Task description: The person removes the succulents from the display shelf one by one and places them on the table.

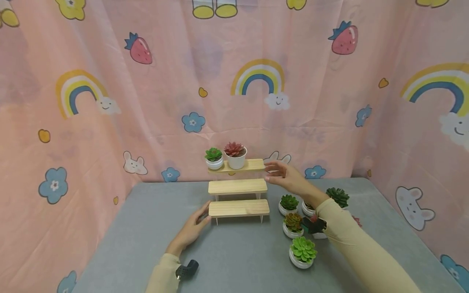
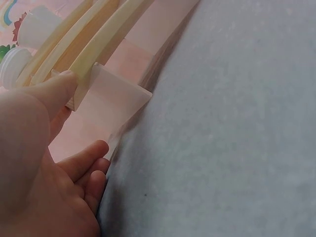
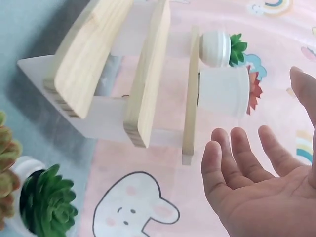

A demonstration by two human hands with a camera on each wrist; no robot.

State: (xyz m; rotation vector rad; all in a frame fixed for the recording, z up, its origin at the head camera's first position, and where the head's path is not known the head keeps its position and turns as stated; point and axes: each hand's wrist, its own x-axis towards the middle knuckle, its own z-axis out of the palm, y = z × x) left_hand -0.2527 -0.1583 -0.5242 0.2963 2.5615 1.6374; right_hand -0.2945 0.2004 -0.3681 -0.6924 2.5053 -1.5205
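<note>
A three-tier wooden plant stand [image 1: 239, 208] with pale translucent supports stands before the curtain. My left hand [image 1: 191, 232] is at the left end of its lowest board; in the left wrist view the thumb [image 2: 61, 86] lies against the board's edge and the index finger goes behind it. On the top board sit a green succulent in a white pot [image 1: 214, 158] and a red succulent in a taller white pot [image 1: 236, 158]. My right hand [image 1: 289, 177], fingers spread and slightly bent around nothing, hovers by the top board's right end.
Several potted succulents stand on the grey table [image 1: 161, 219] right of the stand, including a bright green one [image 1: 303, 250], a brownish one [image 1: 293, 224] and a dark green one [image 1: 288, 203]. The right forearm partly hides others. A pink patterned curtain [image 1: 220, 110] hangs behind.
</note>
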